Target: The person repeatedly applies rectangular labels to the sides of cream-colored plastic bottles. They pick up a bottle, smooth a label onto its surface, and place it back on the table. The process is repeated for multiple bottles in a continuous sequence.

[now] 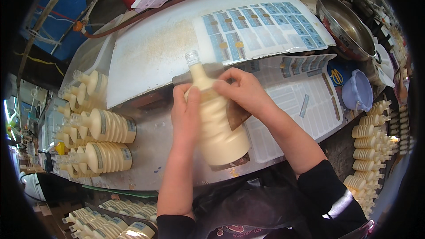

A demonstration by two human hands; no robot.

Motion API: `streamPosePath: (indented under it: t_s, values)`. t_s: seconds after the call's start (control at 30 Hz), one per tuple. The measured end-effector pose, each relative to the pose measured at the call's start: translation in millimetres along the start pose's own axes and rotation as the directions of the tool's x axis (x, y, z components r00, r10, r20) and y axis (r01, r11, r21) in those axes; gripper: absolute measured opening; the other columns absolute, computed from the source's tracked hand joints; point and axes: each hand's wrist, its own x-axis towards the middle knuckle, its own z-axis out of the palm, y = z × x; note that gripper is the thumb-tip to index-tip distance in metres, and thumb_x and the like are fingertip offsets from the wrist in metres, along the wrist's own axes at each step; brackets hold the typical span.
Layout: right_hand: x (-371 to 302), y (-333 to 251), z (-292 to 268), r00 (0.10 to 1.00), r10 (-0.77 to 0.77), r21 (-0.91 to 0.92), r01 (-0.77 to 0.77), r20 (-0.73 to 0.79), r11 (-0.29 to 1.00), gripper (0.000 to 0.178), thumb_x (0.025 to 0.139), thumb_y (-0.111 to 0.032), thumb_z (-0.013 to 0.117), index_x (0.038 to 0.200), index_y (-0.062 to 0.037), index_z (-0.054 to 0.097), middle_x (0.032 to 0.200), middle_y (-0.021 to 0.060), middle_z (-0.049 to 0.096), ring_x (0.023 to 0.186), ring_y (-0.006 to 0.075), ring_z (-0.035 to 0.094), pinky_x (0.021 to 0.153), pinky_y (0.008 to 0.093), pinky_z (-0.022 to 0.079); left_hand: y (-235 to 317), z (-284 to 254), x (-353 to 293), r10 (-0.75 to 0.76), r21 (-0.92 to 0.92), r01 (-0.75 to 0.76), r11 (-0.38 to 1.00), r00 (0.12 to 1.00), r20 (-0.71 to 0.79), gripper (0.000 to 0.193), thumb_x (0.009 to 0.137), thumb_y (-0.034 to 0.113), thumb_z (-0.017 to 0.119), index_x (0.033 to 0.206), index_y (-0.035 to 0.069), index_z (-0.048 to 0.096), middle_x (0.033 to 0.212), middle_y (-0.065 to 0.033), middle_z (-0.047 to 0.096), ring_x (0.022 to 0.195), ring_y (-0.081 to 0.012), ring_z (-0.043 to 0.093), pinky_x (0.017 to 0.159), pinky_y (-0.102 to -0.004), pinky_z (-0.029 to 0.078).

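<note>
A cream-coloured bottle (223, 144) with spiral ridges and a clear neck lies tilted away from me at the table's front, its base toward me. My left hand (185, 110) is closed against the left side of its shoulder, thumb pressed on top. On the other side, my right hand (241, 89) presses bent fingers and thumb to the shoulder just below the neck. Whether a thin label lies under the fingertips I cannot make out. A brown flap (237, 114) shows beneath my right hand, beside the bottle. Behind the neck is a blurred grey-brown pad (212, 69).
Similar bottles (113, 126) lie stacked on the left; more (365, 141) stand in rows at right. Blue label sheets (248, 24) cover part of a raised white board (152, 62). A mostly peeled backing sheet (283, 126), a lilac bucket (357, 90) and a large metal pan (347, 24) are to the right.
</note>
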Motion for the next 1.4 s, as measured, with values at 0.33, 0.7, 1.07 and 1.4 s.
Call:
streamPosePath:
  t_s: [0.33, 0.7, 1.07, 1.4]
  values:
    - [-13, -20, 0, 0.998, -0.044, -0.168, 0.036, -0.045, 0.985, 0.046, 0.084, -0.043, 0.076, 0.104, -0.0011, 0.071, 0.091, 0.0176, 0.073, 0.085, 0.0288, 0.071, 0.080, 0.0383, 0.054, -5, 0, -1, 0.031, -0.134, -0.032, 0.991, 0.999, -0.006, 0.041, 0.109, 0.041, 0.047, 0.119, 0.003, 0.060, 0.111, -0.0139, 0.067, 0.100, -0.0186, 0.061, 0.092, -0.0347, 0.049]
    - [-2, -33, 6, 0.994, -0.094, -0.287, 0.075, -0.052, 0.955, 0.044, 0.083, -0.041, 0.076, 0.099, -0.0013, 0.067, 0.077, 0.0107, 0.066, 0.071, 0.0206, 0.063, 0.066, 0.0337, 0.049, 4, 0, -11, 0.005, -0.078, -0.006, 0.997, 1.000, -0.021, 0.046, 0.105, 0.039, 0.051, 0.132, 0.002, 0.055, 0.122, -0.0182, 0.067, 0.109, -0.0255, 0.066, 0.095, -0.0368, 0.050]
    - [1, -24, -6, 0.993, -0.050, -0.161, 0.066, 0.103, 0.985, 0.028, 0.092, -0.028, 0.072, 0.104, -0.0042, 0.063, 0.072, 0.0009, 0.065, 0.064, 0.0052, 0.056, 0.057, 0.0238, 0.043, 12, 1, -10, 0.221, 0.294, -0.203, 0.934, 0.975, -0.027, 0.042, 0.102, 0.032, 0.054, 0.133, 0.003, 0.053, 0.127, -0.0195, 0.054, 0.115, -0.0385, 0.057, 0.101, -0.0473, 0.045]
    - [-5, -27, -4, 0.997, -0.038, -0.197, 0.051, 0.067, 0.979, 0.039, 0.089, -0.038, 0.071, 0.104, -0.0015, 0.067, 0.091, 0.0176, 0.073, 0.084, 0.0283, 0.071, 0.079, 0.0386, 0.055, 23, 5, -6, -0.087, 0.144, 0.090, 0.986, 0.996, -0.023, 0.045, 0.101, 0.037, 0.058, 0.129, 0.001, 0.055, 0.127, -0.0203, 0.059, 0.116, -0.0354, 0.060, 0.100, -0.0436, 0.047]
